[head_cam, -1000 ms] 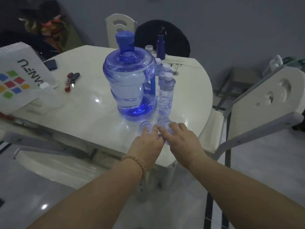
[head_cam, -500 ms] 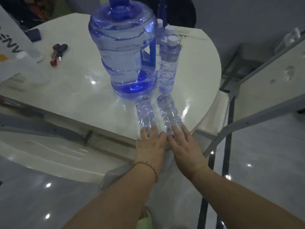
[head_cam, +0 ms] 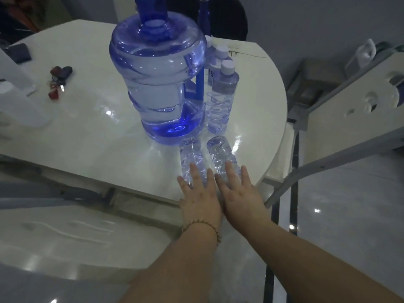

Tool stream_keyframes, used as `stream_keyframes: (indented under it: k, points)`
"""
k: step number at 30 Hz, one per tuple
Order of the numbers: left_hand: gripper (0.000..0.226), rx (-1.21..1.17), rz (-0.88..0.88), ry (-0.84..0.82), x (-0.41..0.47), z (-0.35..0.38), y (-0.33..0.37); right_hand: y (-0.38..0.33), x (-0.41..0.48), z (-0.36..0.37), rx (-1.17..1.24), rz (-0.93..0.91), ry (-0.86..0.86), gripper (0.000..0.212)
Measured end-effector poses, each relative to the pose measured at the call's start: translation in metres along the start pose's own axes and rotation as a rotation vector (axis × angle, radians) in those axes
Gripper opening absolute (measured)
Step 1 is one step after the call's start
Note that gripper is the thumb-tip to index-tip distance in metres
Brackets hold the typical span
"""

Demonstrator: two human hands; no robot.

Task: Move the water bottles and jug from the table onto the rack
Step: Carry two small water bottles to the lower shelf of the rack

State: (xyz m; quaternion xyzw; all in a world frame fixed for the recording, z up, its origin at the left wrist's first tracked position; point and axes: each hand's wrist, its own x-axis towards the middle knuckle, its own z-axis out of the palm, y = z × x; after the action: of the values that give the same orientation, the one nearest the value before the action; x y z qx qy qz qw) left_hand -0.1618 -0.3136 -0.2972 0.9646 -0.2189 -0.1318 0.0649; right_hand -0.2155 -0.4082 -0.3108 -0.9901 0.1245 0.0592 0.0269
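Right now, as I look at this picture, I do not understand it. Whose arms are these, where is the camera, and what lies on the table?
There is no machine here. A person wears a wide-angle camera on the head, so you look forward and down along their own two bare arms.

The round white table carries a large blue water jug, standing upright. Beside it stand small clear bottles with white caps. Two more clear bottles lie on their sides near the table edge. The left hand, with a bead bracelet at the wrist, rests flat on the left lying bottle. The right hand rests on the right lying bottle. The fingers are spread, so neither hand has closed a grip. Keys lie farther left.
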Motion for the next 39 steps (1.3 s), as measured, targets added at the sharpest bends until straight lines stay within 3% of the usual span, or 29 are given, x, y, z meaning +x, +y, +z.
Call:
stream_keyframes:
  k: [12, 17, 22, 30, 35, 39]
  points:
    - [0.075, -0.038, 0.053, -0.025, -0.015, -0.015, 0.014, 0.008, -0.029, -0.025, -0.016, 0.017, -0.012, 0.067]
    - [0.077, -0.04, 0.12, 0.081, -0.039, -0.033, 0.06, 0.048, -0.062, -0.062, -0.003, 0.081, 0.06, 0.07]
    - [0.077, -0.083, 0.216, 0.229, -0.066, -0.079, 0.161, 0.123, -0.113, -0.13, 0.022, 0.16, 0.272, 0.066]
    - [0.08, -0.146, 0.444, 0.454, -0.135, -0.108, 0.366, 0.292, -0.23, -0.209, -0.057, 0.257, 0.403, 0.068]
    - [0.081, -0.165, 0.56, 0.419, -0.164, -0.1, 0.471, 0.382, -0.29, -0.23, -0.029, 0.405, 0.375, 0.068]
    - [0.08, -0.131, 0.612, 0.378, -0.163, -0.089, 0.517, 0.428, -0.294, -0.225, 0.038, 0.471, 0.382, 0.067]
